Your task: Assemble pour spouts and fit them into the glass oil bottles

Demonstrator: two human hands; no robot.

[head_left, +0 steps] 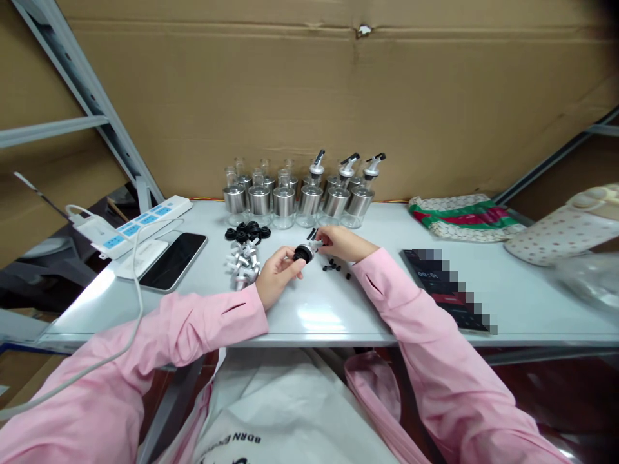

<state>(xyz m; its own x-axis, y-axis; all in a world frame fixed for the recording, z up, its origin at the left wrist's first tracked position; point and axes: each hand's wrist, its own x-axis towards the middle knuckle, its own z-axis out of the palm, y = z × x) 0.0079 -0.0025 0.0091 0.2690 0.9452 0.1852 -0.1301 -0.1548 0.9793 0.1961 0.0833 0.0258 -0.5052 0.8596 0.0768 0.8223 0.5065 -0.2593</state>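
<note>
Pink sleeves reach in from both sides over a pale, glossy surface in the head view. Between the two hands, raised near the middle of the surface, is a pouring spout with a black ribbed stopper and a pale nozzle. The left hand pinches the stopper between thumb and fingers. The right hand has its fingers bunched together on the nozzle end; whether they also grip a small part is hidden.

Just beside the left hand lies a heap of silver spouts, with a cluster of black stoppers behind it. Small black caps are scattered near the right hand. Farther back stand glass bottles with metal sleeves, in two rows; the three rightmost in the front row carry spouts with black tips.

Off to the left, a dark-screened phone lies near a white power strip, with a white cable running past. At right, a second phone lies below a patterned cloth. Brown cardboard backs everything.
</note>
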